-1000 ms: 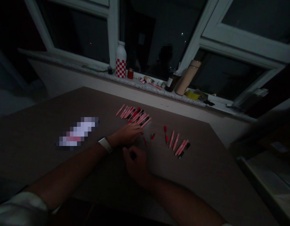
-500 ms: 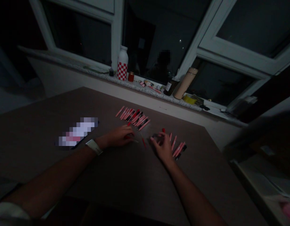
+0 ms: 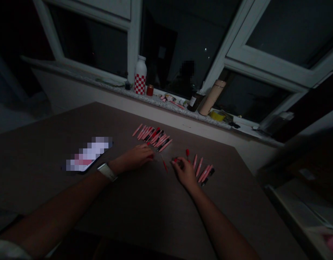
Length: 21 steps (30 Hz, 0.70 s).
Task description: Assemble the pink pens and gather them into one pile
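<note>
My left hand (image 3: 137,156) rests low over the table with its fingers curled, and something red shows at its fingertips, too dim to name. In my right hand (image 3: 184,172), thumb and fingers pinch a small red piece (image 3: 175,159). Between the hands lies a thin red pen refill (image 3: 165,165) with a clear end. Beyond them is a pile of pink pens (image 3: 161,137), some with black or red parts. Several more pink pens (image 3: 199,166) lie to the right of my right hand, near a red cap-like piece (image 3: 187,152) and black caps (image 3: 205,182).
A lit phone (image 3: 87,155) lies on the brown table (image 3: 144,209) at left. Behind the table, the windowsill (image 3: 120,90) bears a checkered bottle (image 3: 140,77), a small red jar (image 3: 149,90), a dark bottle (image 3: 192,102) and a tan flask (image 3: 213,97).
My right fingers have shifted slightly, and the red piece between them now shows more clearly. The thin pale strip by my left fingertips is no longer visible. The pens stay put.
</note>
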Each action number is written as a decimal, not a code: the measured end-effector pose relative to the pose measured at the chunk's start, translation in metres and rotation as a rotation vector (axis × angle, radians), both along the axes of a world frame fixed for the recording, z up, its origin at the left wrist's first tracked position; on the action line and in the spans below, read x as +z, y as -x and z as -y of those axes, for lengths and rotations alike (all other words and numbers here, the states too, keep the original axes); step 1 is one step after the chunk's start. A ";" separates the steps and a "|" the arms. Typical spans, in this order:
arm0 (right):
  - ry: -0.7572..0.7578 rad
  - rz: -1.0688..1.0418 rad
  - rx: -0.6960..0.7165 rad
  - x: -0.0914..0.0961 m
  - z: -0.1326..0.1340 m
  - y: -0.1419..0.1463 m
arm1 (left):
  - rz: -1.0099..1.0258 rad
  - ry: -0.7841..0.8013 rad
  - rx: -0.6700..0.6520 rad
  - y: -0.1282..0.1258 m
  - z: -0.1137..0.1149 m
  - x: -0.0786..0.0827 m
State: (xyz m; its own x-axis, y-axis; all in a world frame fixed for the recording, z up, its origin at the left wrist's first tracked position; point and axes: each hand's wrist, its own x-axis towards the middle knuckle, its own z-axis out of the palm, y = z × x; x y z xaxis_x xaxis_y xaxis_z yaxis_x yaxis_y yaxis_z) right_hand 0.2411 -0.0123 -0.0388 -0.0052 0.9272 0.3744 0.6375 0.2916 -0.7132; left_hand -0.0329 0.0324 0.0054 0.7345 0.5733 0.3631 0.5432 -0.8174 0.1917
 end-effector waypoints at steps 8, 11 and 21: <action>-0.021 -0.008 -0.015 -0.005 -0.003 -0.002 | -0.115 -0.231 -0.035 0.001 0.001 0.014; -0.025 -0.013 -0.003 -0.006 -0.004 -0.003 | -0.117 -0.256 -0.037 0.000 0.001 0.015; 0.006 -0.026 -0.024 -0.012 -0.006 -0.006 | -0.051 -0.297 0.004 0.007 -0.004 0.013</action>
State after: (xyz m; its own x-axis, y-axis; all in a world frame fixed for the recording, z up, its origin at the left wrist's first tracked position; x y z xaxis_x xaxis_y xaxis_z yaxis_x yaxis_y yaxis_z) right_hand 0.2475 -0.0061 -0.0510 0.0270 0.9292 0.3687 0.6255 0.2720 -0.7313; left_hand -0.0394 0.0361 0.0185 0.7542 0.4505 0.4777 0.5492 -0.8316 -0.0829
